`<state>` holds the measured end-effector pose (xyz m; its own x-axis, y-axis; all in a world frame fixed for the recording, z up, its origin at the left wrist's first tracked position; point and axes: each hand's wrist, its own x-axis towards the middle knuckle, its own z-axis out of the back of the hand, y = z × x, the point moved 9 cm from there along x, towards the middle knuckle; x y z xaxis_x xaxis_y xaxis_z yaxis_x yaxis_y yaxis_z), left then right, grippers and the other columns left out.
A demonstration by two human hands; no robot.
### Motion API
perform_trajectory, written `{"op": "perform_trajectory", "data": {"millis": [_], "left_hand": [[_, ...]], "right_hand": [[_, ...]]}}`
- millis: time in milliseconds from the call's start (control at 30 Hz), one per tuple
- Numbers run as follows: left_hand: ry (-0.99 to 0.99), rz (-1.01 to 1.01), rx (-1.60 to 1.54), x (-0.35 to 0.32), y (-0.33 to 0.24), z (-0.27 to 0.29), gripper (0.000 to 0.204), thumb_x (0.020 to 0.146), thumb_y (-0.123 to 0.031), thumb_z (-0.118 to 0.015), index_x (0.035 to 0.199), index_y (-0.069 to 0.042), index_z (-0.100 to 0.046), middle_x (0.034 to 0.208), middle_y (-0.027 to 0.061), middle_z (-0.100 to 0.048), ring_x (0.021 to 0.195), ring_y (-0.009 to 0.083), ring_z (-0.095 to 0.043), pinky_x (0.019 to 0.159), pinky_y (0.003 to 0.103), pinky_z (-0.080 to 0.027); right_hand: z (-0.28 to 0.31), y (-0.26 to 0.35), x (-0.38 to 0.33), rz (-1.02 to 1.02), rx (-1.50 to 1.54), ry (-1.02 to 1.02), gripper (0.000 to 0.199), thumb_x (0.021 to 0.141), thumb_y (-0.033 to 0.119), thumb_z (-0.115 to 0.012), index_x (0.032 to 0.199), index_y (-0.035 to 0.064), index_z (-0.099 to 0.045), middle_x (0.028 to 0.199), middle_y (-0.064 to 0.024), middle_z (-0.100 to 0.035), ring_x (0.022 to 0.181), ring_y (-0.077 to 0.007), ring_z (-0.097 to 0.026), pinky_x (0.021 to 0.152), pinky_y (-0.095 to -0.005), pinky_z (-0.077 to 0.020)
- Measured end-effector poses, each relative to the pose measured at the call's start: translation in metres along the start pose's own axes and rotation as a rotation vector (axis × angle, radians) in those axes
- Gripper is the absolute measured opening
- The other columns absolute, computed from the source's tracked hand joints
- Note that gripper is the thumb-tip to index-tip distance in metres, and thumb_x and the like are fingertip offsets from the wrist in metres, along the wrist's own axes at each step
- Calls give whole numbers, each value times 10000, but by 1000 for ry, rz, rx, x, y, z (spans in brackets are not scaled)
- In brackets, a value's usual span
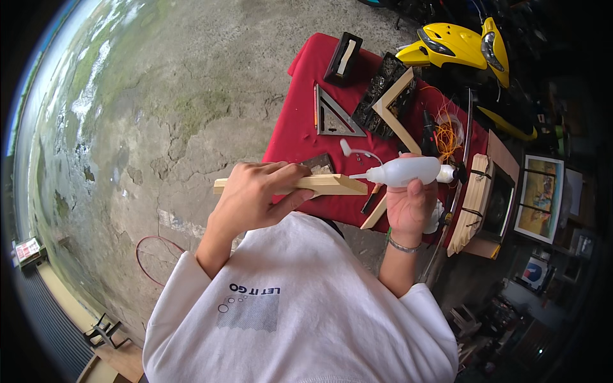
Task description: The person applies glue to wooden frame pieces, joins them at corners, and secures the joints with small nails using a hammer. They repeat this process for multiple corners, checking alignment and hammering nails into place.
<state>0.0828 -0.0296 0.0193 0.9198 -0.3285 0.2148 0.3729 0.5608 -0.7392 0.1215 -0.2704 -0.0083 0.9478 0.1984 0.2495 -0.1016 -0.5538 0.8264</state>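
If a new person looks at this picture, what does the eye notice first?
First, the two hands at the centre: the left hand grips a mitred wooden strip, and the right hand points a white glue bottle at its cut end. Behind them lies a red-covered table, with a yellow scooter at upper right.

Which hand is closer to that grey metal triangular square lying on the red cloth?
The left hand, gripping the wooden strip just below the grey metal triangular square; the right hand with the white glue bottle sits farther off.

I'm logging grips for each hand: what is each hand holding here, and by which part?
The left hand grips a wooden strip near its left end, leaving the mitred end free. The right hand holds a white squeeze bottle around its body, nozzle toward the strip.
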Motion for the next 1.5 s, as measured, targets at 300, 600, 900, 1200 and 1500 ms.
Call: {"op": "perform_trajectory", "data": {"millis": [300,600,900,1200,1500], "left_hand": [[-50,-22,30,0,-15,3,247,802,-206,-810,959,-48,-705,809,79,-714,663,264,-699,568,351,-515],[-49,-28,70,2,-20,4,240,797,-208,-817,942,-52,-706,800,65,-713,649,245,-697,552,349,-508],[-44,-34,75,5,-21,5,233,789,-194,-821,936,-56,-706,803,59,-718,661,238,-705,551,346,-511],[-52,-38,74,4,-21,5,241,784,-196,-826,936,-54,-704,801,59,-719,662,238,-705,549,344,-511],[-47,-47,76,2,-20,6,240,777,-183,-827,935,-55,-699,821,61,-727,671,237,-708,553,337,-515]], "right_hand": [[-4,12,-1,19,-51,-58,425,988,216,-668,1315,-25,-542,1253,-156,-631,1134,-242,-640,978,-397,-542],[5,13,-3,52,-216,-15,432,1009,225,-629,1323,-46,-510,1244,-192,-600,1060,-289,-657,772,-509,-648],[-7,26,2,25,-315,-98,471,950,348,-729,1153,-53,-592,1113,-129,-642,977,-175,-615,878,-319,-495],[-7,28,3,97,-373,30,433,984,272,-668,1210,-73,-538,1151,-184,-567,977,-248,-646,737,-440,-657],[-9,31,3,80,-418,-15,480,957,332,-705,1170,-74,-562,1102,-158,-595,934,-212,-629,760,-385,-598]]}}
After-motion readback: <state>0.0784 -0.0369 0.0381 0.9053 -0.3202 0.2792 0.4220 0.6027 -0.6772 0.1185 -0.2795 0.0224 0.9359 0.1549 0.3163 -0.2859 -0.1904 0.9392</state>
